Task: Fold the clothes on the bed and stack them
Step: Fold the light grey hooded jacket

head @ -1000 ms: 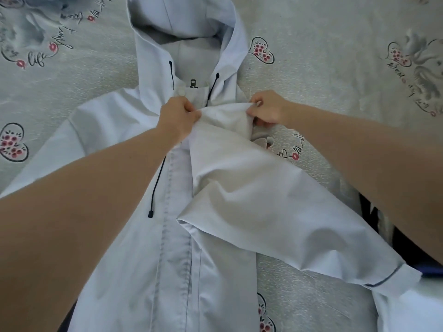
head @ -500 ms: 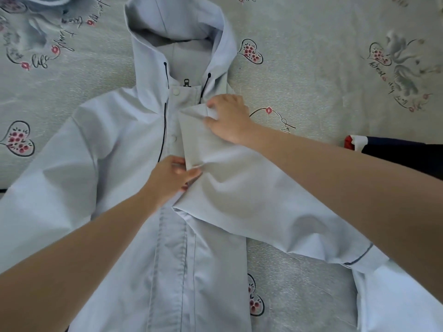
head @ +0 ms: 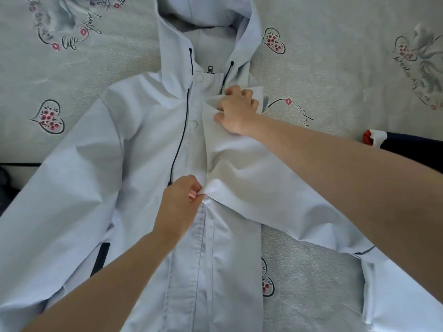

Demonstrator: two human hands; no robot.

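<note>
1. I see the bed (head: pixel 335 68) under a grey sheet printed with hearts
2. The pale blue hooded jacket (head: pixel 134 164) lies front-up on it, its one sleeve (head: pixel 275 192) folded across the chest
3. My right hand (head: pixel 236 111) has curled fingers clamped on the fold near the collar
4. My left hand (head: pixel 178 202) pinches the sleeve's lower fold at the placket

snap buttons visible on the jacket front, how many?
2. One snap button sits at the collar, beside the zipper pull. The other snap button is lower on the placket, left of the right hand. More may be hidden under the folded sleeve.
</note>
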